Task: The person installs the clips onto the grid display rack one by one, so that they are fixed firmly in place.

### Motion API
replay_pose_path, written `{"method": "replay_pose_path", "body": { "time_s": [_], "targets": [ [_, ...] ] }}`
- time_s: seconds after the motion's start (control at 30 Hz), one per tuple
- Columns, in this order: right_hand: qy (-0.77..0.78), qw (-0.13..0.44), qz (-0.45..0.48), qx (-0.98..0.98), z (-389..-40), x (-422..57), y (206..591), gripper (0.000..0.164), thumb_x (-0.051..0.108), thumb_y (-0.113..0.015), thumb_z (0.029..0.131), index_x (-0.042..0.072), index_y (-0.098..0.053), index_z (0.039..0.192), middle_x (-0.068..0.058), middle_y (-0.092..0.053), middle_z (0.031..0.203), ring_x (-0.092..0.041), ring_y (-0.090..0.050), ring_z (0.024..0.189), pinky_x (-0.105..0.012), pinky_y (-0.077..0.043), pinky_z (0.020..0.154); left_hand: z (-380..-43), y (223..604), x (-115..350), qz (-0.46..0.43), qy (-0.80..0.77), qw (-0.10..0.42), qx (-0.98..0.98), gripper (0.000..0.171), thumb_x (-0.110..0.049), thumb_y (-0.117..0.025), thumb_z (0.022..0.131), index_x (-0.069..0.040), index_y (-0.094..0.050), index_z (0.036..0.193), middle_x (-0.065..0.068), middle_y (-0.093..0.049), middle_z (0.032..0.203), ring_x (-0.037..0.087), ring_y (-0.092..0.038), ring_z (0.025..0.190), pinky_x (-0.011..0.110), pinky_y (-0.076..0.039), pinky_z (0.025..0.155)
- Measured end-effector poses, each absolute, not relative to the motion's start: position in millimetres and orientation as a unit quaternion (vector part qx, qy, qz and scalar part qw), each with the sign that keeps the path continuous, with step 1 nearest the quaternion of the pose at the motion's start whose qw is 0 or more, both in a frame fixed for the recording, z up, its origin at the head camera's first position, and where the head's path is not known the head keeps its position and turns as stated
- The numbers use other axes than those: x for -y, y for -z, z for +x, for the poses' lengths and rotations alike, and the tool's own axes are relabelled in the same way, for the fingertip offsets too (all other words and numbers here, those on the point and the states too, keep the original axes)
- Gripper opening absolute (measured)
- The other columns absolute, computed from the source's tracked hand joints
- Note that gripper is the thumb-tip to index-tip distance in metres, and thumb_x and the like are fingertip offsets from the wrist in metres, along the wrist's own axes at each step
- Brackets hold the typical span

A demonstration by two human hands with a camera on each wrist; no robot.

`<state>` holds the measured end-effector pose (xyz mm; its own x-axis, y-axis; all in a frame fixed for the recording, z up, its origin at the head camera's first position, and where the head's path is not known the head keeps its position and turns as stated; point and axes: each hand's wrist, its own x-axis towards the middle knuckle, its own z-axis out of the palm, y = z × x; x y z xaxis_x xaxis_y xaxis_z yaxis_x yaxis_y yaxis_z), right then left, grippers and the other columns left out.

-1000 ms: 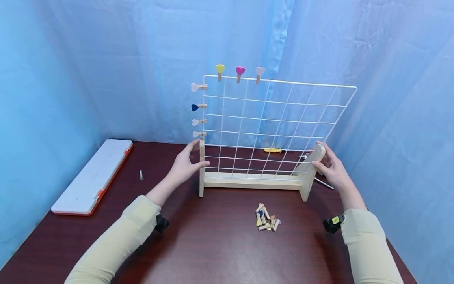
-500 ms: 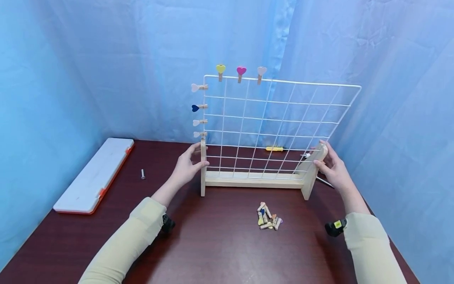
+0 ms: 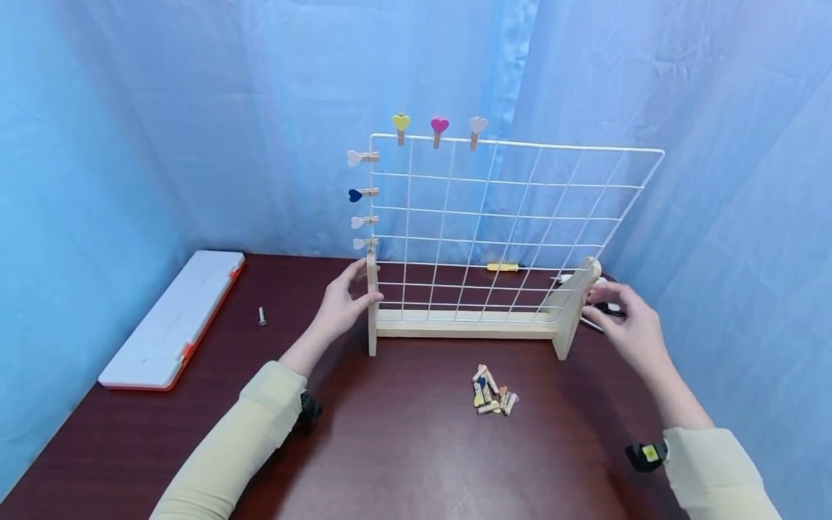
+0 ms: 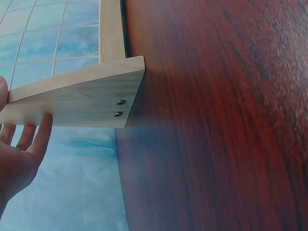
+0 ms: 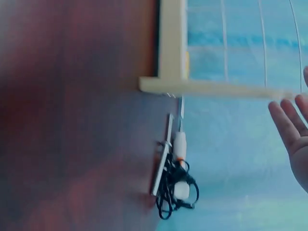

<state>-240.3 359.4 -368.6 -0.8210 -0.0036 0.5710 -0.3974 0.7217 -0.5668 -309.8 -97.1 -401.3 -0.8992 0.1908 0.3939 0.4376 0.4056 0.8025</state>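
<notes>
A white wire grid [image 3: 552, 146] stands in a pale wooden stand with two side panels and a crossbar [image 3: 464, 334]. My left hand [image 3: 341, 300] grips the left panel [image 3: 372, 318], thumb in front and fingers on its outer face; in the left wrist view two screw heads [image 4: 119, 102] show there. My right hand [image 3: 630, 328] is beside the right panel [image 3: 570, 318], fingers loosely extended and holding nothing; whether a fingertip touches the panel I cannot tell. Heart clothespins, including a yellow one [image 3: 401, 123] and a dark blue one [image 3: 355, 195], clip the grid's top and left edges.
Several loose clothespins [image 3: 492, 393] lie before the stand. At left are a white case [image 3: 172, 321] with orange edges and a bolt [image 3: 262, 316]. Behind the grid lies a yellow screwdriver [image 3: 503, 267]. A white-handled tool [image 5: 180, 144], black cord and metal rod [image 5: 161, 168] lie at right.
My right hand has let go of the right panel and moved right and down. My left hand keeps its grip on the left panel; the stand has hardly moved.
</notes>
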Motion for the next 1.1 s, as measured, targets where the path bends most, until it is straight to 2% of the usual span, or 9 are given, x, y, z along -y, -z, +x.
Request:
{"method": "replay_pose_path", "body": {
  "time_s": [0.13,0.27,0.33,0.4,0.57,0.77,1.1],
  "targets": [
    [-0.315,0.214,0.181,0.907,-227,-339,383,0.037,0.014,-0.073,0.073,0.012,-0.061,0.108,-0.001,-0.064,0.09,-0.005,-0.058,0.076,-0.01,-0.046,0.064,-310,401,97,-0.191,0.511,0.121,0.829,0.067,-0.038,-0.066,0.075,-0.018,-0.039,0.133,0.003,-0.055,0.122,0.017,-0.046,0.116,0.043,-0.041,0.09],
    [-0.272,0.144,0.238,0.921,-220,-314,404,0.032,0.025,-0.072,0.074,0.017,-0.062,0.104,0.008,-0.065,0.085,-0.008,-0.059,0.074,-0.025,-0.047,0.063,-310,401,99,-0.197,0.516,0.12,0.825,0.068,-0.038,-0.065,0.075,-0.017,-0.038,0.134,0.004,-0.054,0.123,0.018,-0.046,0.117,0.046,-0.04,0.09],
    [-0.262,0.111,0.265,0.921,-220,-305,415,0.028,0.029,-0.07,0.076,0.018,-0.063,0.1,0.012,-0.063,0.081,-0.007,-0.059,0.077,-0.028,-0.047,0.066,-310,400,99,-0.196,0.519,0.118,0.824,0.069,-0.039,-0.065,0.075,-0.017,-0.038,0.135,0.004,-0.054,0.124,0.018,-0.046,0.117,0.047,-0.041,0.089],
    [-0.258,0.074,0.286,0.92,-221,-297,426,0.023,0.032,-0.069,0.076,0.019,-0.064,0.095,0.015,-0.061,0.077,-0.005,-0.058,0.074,-0.028,-0.046,0.065,-311,400,99,-0.194,0.518,0.117,0.825,0.069,-0.04,-0.065,0.075,-0.018,-0.037,0.135,0.004,-0.054,0.124,0.018,-0.046,0.117,0.046,-0.042,0.089],
    [-0.24,0.005,0.302,0.922,-224,-283,444,0.015,0.038,-0.069,0.075,0.025,-0.062,0.078,0.018,-0.054,0.064,0.0,-0.05,0.059,-0.019,-0.041,0.054,-310,401,98,-0.194,0.51,0.118,0.829,0.069,-0.039,-0.065,0.075,-0.017,-0.038,0.135,0.003,-0.054,0.123,0.017,-0.046,0.118,0.042,-0.04,0.093],
    [-0.226,-0.025,0.304,0.925,-227,-277,449,0.02,0.042,-0.067,0.075,0.029,-0.056,0.066,0.016,-0.048,0.055,0.0,-0.042,0.05,-0.017,-0.036,0.049,-310,401,96,-0.185,0.507,0.112,0.834,0.067,-0.035,-0.065,0.076,-0.016,-0.038,0.135,0.005,-0.054,0.123,0.018,-0.045,0.118,0.04,-0.04,0.094],
    [-0.275,-0.06,0.275,0.919,-230,-274,432,0.011,0.033,-0.066,0.079,0.029,-0.059,0.071,0.015,-0.058,0.063,-0.001,-0.048,0.055,-0.018,-0.039,0.051,-309,402,97,-0.192,0.51,0.115,0.831,0.066,-0.034,-0.066,0.077,-0.015,-0.038,0.134,0.005,-0.054,0.122,0.019,-0.046,0.117,0.042,-0.039,0.094]
  ]
}}
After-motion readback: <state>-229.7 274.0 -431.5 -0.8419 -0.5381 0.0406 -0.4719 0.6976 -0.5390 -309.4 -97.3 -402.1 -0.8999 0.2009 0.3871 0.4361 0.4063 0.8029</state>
